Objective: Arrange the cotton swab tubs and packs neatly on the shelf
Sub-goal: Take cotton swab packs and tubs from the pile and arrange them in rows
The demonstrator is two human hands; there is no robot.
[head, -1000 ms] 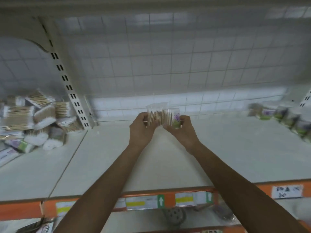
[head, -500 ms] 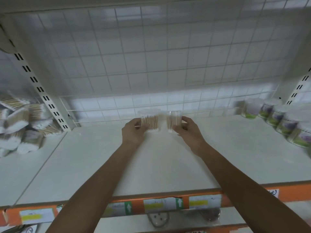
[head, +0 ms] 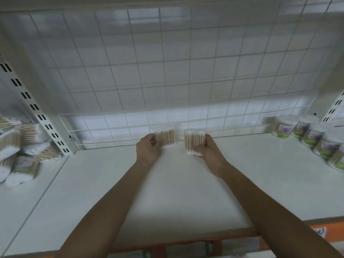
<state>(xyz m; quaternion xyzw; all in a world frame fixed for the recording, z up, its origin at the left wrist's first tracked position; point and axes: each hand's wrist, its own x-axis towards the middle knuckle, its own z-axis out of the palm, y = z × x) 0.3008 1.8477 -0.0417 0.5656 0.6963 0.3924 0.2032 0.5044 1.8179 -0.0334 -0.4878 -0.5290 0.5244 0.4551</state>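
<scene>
Here, the left hand (head: 149, 150) had its fingers curled round the left tub (head: 165, 136), and the right hand (head: 209, 152) gripped the right tub (head: 194, 139) likewise. Both tubs stood upright, slightly apart, at the back of the shelf (head: 176, 192), near the wire grid (head: 186, 81).

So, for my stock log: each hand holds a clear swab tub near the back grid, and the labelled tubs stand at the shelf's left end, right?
Not quite. The head view shows the labelled tubs at the right end of the shelf, not the left. The rest holds: left hand and right hand each hold a clear swab tub near the back grid.
</scene>
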